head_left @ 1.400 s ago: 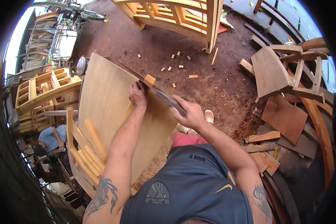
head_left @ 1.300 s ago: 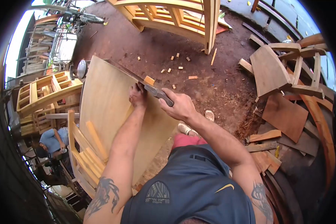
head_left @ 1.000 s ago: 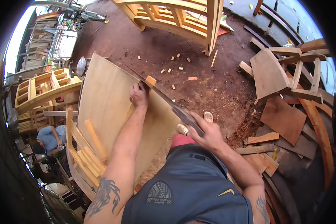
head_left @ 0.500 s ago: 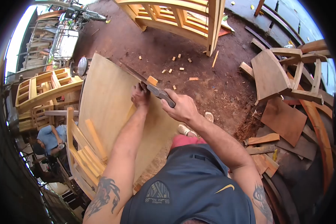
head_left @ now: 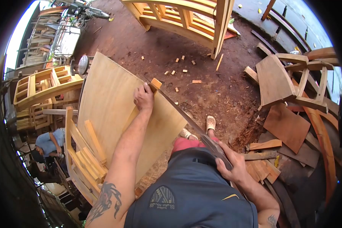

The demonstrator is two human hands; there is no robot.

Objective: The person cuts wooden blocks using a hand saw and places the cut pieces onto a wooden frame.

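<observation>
I find my right hand (head_left: 231,162) closed round the saw (head_left: 212,146) beyond the near corner of the panel (head_left: 106,78), my left hand (head_left: 143,97) curled over the wood strip (head_left: 155,84) at the panel's edge, where a slipping strip could let the saw jump into my left hand.

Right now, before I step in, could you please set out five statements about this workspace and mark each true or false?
1. The right hand grips the saw. True.
2. The left hand holds the saw's blade. False: the left hand holds the wooden strip.
3. The strip's near-square end sticks out past the edge of the board. True.
4. The person's feet are bare. False: they are in light-coloured clogs.
5. Small wood blocks lie scattered on the ground. True.
</observation>
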